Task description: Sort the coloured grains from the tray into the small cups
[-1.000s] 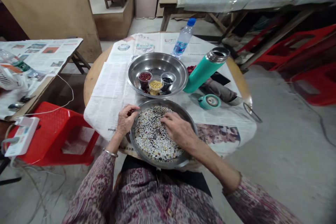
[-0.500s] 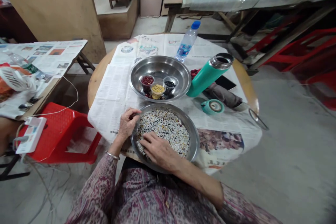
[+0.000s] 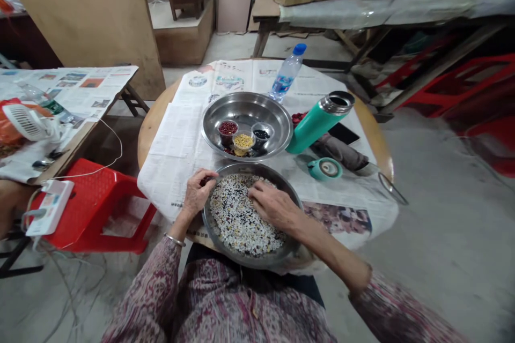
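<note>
The basin (image 3: pixel 286 178) sits at the table's (image 3: pixel 155 112) near edge, newspaper (image 3: pixel 341 194) spreading rightward. The left hand (image 3: pixel 198 192) curls by its left rim, the right hand (image 3: pixel 276 206) reaches inside over grains (image 3: pixel 237 220); whether either grip is closed, I cannot tell.

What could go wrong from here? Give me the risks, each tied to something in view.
The near basin sits close to the edge of the table; pressing on its rim might tip out the grains.

The green flask stands uncapped, its lid beside it; a knock from the right arm could spill any contents.

The three small cups stand close together in the far basin; a bump might mix their beans.
</note>
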Available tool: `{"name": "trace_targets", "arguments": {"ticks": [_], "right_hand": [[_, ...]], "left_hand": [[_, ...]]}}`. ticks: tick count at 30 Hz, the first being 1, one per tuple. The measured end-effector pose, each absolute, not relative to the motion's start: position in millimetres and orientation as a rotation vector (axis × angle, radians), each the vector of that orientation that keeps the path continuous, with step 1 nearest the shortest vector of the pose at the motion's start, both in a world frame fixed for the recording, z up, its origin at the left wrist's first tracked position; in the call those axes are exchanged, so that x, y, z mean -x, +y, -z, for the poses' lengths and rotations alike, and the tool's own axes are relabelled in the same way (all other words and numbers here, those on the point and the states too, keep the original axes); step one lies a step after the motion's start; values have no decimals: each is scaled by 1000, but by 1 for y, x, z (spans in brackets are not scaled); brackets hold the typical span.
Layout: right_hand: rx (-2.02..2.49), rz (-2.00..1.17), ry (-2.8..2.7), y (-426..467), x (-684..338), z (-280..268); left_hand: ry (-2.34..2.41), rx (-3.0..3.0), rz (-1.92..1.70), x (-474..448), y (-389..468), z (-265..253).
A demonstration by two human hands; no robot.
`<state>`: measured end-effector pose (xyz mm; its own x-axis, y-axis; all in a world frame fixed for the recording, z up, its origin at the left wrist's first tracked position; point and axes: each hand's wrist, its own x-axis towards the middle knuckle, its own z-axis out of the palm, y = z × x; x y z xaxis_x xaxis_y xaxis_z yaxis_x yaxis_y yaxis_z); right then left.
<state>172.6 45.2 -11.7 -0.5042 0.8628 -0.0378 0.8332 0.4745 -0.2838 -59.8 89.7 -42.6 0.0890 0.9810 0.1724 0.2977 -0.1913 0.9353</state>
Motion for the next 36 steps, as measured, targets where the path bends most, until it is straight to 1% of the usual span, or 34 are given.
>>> {"name": "trace_targets", "arguments": {"ticks": [4, 9, 11, 14, 18, 20, 22, 24, 28, 31, 33, 36], "right_hand": [[1370, -664, -2515, 0, -177, 10], [1181, -773, -2631, -34, -162, 7], [1160, -732, -2739, -30, -155, 8], [1278, -544, -2776, -7, -152, 10], [1585, -260, -2595, 26, -162, 8], [1738, -169, -2490, 29, -169, 8], [1826, -180, -2414, 23, -175, 11], [1833, -286, -2377, 9, -178, 19], [1692, -550, -2373, -13, -166, 30], [1518, -706, -2418, -14, -145, 28], [1390, -724, -2474, -8, -129, 22], [1184, -636, -2632, 3, -111, 13]], "left_hand": [[1299, -1616, -1139, 61, 90, 45], [1286, -1614, -1151, 62, 91, 47], [1288, -1612, -1149, 62, 91, 47], [1295, -1605, -1148, 62, 91, 46], [1305, -1607, -1144, 63, 91, 47], [1294, -1610, -1158, 63, 91, 48], [1279, -1609, -1172, 63, 91, 49], [1267, -1609, -1180, 63, 91, 49], [1261, -1617, -1182, 63, 90, 49], [1259, -1621, -1184, 62, 91, 49], [1255, -1625, -1183, 62, 91, 48], [1256, -1628, -1183, 61, 90, 46]]}}
